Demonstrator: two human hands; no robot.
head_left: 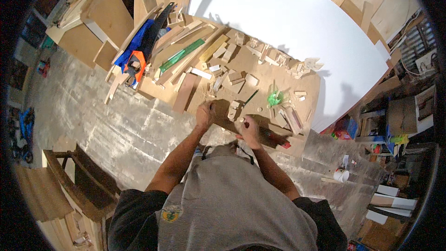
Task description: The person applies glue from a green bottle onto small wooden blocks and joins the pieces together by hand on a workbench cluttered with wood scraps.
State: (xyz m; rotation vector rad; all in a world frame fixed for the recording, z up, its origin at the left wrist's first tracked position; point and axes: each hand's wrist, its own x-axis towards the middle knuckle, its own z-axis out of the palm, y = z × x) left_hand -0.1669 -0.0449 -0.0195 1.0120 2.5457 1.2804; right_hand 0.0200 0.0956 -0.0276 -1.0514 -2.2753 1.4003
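Observation:
My left hand [204,114] is at the near edge of the wooden worktable [260,81], its fingers curled; whatever it may hold is hidden. To its right, my right hand [250,133] is closed with a small pale wooden piece [241,120] at its fingertips. A bit of red shows beside that hand, too small to name. Between the hands, just beyond them, lies a small wooden block [233,110] with rounded ends. A dark green pencil-like stick [251,97] rests past it. A reddish-brown board [185,93] lies beyond my left hand.
Wooden offcuts [236,78] and strips cover the far part of the table. A handsaw with an orange handle [135,65] leans at the left, near a green strip [182,56]. Crumpled green material [275,97] sits at the right. A large white panel [288,14] stands behind.

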